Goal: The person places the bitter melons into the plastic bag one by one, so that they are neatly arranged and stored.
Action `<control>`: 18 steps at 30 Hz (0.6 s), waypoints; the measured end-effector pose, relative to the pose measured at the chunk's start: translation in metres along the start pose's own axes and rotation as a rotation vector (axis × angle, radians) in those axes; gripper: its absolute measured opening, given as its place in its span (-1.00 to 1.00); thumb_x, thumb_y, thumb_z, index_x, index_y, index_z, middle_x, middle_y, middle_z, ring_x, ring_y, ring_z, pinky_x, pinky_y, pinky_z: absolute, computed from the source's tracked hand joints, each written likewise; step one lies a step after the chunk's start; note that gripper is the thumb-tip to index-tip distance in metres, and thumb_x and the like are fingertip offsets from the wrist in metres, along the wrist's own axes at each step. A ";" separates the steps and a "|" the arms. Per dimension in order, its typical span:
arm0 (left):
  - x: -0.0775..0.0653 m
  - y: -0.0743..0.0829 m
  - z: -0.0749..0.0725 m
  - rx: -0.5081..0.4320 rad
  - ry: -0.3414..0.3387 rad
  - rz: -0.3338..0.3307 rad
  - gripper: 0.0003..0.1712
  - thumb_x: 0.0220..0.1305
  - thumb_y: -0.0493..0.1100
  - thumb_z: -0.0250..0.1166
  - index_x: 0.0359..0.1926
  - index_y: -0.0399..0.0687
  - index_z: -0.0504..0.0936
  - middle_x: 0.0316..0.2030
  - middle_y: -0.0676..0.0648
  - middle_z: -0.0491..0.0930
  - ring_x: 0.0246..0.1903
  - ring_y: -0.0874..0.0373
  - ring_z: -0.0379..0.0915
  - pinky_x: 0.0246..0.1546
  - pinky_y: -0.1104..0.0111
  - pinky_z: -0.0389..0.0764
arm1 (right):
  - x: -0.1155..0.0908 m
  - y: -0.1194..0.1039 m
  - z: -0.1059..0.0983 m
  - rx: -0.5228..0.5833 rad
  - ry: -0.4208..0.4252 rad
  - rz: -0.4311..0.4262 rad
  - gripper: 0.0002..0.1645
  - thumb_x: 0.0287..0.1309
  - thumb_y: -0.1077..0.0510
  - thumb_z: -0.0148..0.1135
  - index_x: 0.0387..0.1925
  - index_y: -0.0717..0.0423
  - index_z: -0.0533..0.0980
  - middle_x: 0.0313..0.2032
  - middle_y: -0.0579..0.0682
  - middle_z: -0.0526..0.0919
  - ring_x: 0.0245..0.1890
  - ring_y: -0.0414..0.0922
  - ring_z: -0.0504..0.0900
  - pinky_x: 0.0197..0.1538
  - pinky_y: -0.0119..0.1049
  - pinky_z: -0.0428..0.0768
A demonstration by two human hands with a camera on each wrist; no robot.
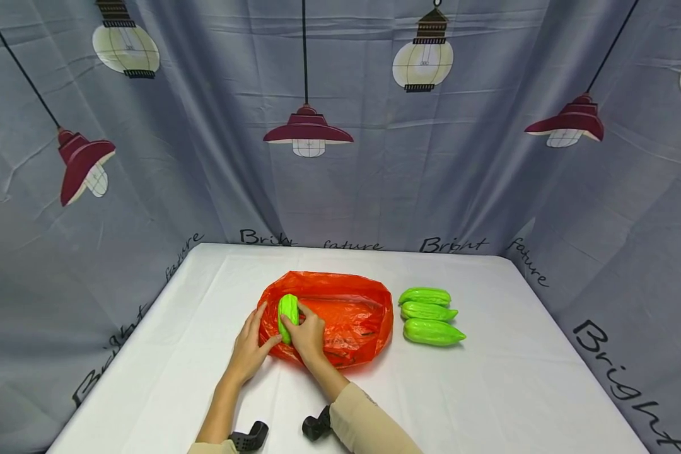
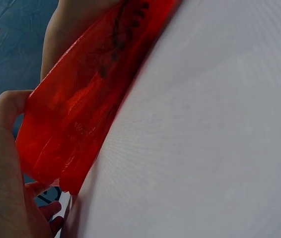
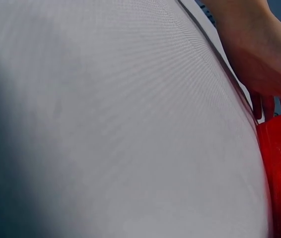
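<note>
A grey curtain (image 1: 346, 195) fills the upper frame; below, a white worktop (image 1: 488, 403) carries an open red bag (image 1: 352, 315) at lower centre. The left hand (image 1: 246, 354), fingers spread apart, touches the bag's left rim; the right hand's (image 1: 309, 334) fingers pinch a green gourd (image 1: 287, 308) at the left of the bag's mouth, and three more gourds (image 1: 428, 311) lie right of centre
</note>
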State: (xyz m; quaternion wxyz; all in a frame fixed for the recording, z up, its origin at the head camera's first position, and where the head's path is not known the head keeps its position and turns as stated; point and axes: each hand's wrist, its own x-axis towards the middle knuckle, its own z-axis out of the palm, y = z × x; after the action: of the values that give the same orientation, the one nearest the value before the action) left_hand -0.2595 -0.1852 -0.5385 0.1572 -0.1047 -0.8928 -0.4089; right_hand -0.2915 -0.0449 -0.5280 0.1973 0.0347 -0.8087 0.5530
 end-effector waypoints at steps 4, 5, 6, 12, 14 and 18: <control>0.000 0.002 -0.001 -0.003 -0.002 -0.001 -0.09 0.12 0.10 0.27 0.42 0.07 0.04 0.28 -0.30 0.14 0.20 -0.29 0.13 0.07 -0.24 0.16 | 0.000 0.001 0.001 -0.048 0.007 -0.001 -0.38 -0.05 0.04 0.40 0.02 0.32 0.51 -0.16 0.17 0.64 -0.43 -0.15 0.67 -0.49 -0.50 0.56; 0.000 0.002 -0.001 -0.004 -0.005 -0.003 -0.09 0.13 0.09 0.27 0.42 0.07 0.04 0.28 -0.30 0.14 0.20 -0.30 0.13 0.07 -0.24 0.15 | 0.000 0.001 0.002 -0.056 0.010 -0.003 -0.38 -0.06 0.04 0.41 0.02 0.31 0.52 -0.16 0.17 0.64 -0.41 -0.15 0.67 -0.47 -0.48 0.56; 0.000 0.002 -0.001 -0.005 -0.009 -0.005 -0.09 0.13 0.09 0.26 0.42 0.06 0.03 0.28 -0.30 0.14 0.20 -0.30 0.13 0.07 -0.25 0.15 | 0.000 0.001 0.002 -0.063 0.010 0.001 -0.38 -0.06 0.03 0.41 0.02 0.30 0.52 -0.16 0.15 0.65 -0.39 -0.15 0.67 -0.44 -0.47 0.57; 0.000 0.001 -0.001 -0.012 -0.029 -0.020 -0.09 0.14 0.10 0.24 0.42 0.09 0.00 0.30 -0.30 0.10 0.20 -0.32 0.11 0.08 -0.26 0.08 | 0.000 0.001 0.002 -0.067 0.009 -0.009 -0.38 -0.08 0.04 0.42 0.01 0.31 0.52 -0.16 0.14 0.65 -0.28 -0.10 0.65 -0.33 -0.37 0.61; -0.001 0.001 0.000 -0.015 -0.031 -0.022 -0.09 0.14 0.11 0.24 0.42 0.09 0.00 0.30 -0.30 0.10 0.21 -0.32 0.11 0.09 -0.26 0.08 | 0.001 0.002 0.002 -0.060 0.004 -0.011 -0.38 -0.09 0.04 0.43 0.00 0.30 0.53 -0.18 0.15 0.65 -0.26 -0.08 0.65 -0.31 -0.35 0.61; -0.001 0.000 0.001 -0.020 -0.028 -0.017 -0.08 0.14 0.12 0.24 0.42 0.10 0.00 0.30 -0.29 0.10 0.21 -0.30 0.10 0.09 -0.25 0.08 | 0.002 0.004 0.001 -0.048 -0.001 -0.023 -0.37 -0.14 0.02 0.46 -0.02 0.27 0.55 -0.22 0.13 0.67 -0.26 -0.07 0.65 -0.28 -0.34 0.60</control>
State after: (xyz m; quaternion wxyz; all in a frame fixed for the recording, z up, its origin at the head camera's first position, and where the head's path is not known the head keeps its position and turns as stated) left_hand -0.2592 -0.1851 -0.5394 0.1401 -0.1043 -0.8917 -0.4176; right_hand -0.2945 -0.0436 -0.5311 0.2041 0.0394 -0.8214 0.5312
